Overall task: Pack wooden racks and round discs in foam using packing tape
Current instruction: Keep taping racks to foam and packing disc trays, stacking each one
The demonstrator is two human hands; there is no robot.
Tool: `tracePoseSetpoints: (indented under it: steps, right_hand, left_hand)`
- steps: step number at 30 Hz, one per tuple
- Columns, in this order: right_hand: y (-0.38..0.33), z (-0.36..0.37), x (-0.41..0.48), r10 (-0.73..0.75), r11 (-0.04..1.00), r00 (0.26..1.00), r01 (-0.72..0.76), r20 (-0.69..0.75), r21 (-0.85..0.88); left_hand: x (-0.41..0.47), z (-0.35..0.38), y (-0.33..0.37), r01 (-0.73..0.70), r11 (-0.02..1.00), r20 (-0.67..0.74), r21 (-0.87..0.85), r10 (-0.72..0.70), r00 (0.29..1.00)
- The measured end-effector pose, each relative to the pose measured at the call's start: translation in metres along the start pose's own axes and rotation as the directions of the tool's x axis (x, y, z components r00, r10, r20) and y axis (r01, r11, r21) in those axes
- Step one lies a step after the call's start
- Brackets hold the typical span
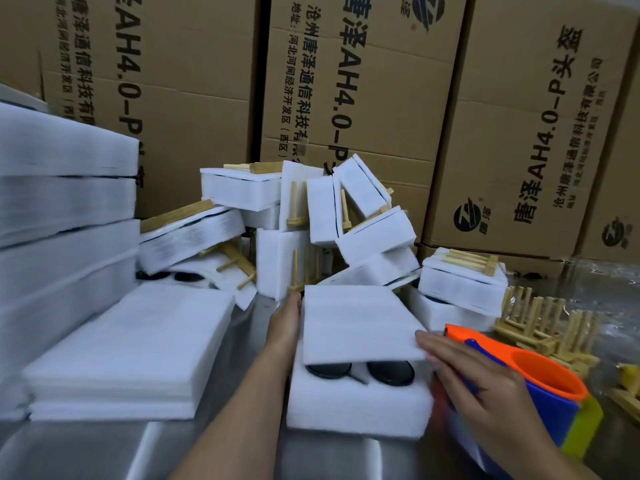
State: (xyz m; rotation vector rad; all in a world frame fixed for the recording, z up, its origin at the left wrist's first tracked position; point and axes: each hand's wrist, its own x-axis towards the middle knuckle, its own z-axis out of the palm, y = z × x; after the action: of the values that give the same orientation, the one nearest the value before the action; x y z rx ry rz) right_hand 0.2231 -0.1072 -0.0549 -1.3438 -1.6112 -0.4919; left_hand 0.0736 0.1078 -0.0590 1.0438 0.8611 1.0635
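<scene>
Grip: left hand [285, 327] and right hand [485, 375], fingers straight, flank the lid [356, 327]; dispenser [547, 375] lies just beside the right.

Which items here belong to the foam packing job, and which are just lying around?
Job: foam lid, foam tray, black discs, tape dispenser, wooden racks, spare foam sheets, left hand, right hand.
Lying about: finished bundles, cardboard boxes.
</scene>
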Motion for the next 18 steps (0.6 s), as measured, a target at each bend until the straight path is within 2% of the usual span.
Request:
tracePoseSetpoints:
  steps: [5,9,18]
  right_hand:
    - [-0.002,0.007,-0.009,-0.125,0.991,0.992,0.126,0.030,-0.038]
    - [0.005,0.008,-0.010,-0.169,0.981,0.985,0.172,0.045,-0.087]
    - [0.009,0.009,-0.014,-0.111,0.990,0.992,0.116,0.058,-0.084]
  left_hand:
    - [0.005,-0.002,-0.004,0.026,1.000,-0.012,0.007,-0.026,1.000]
    - [0.003,-0.003,-0.002,0.060,0.998,-0.006,0.031,-0.060,0.998]
    - [-0.002,-0.004,0.001,0.039,0.999,-0.014,0.033,-0.038,0.999]
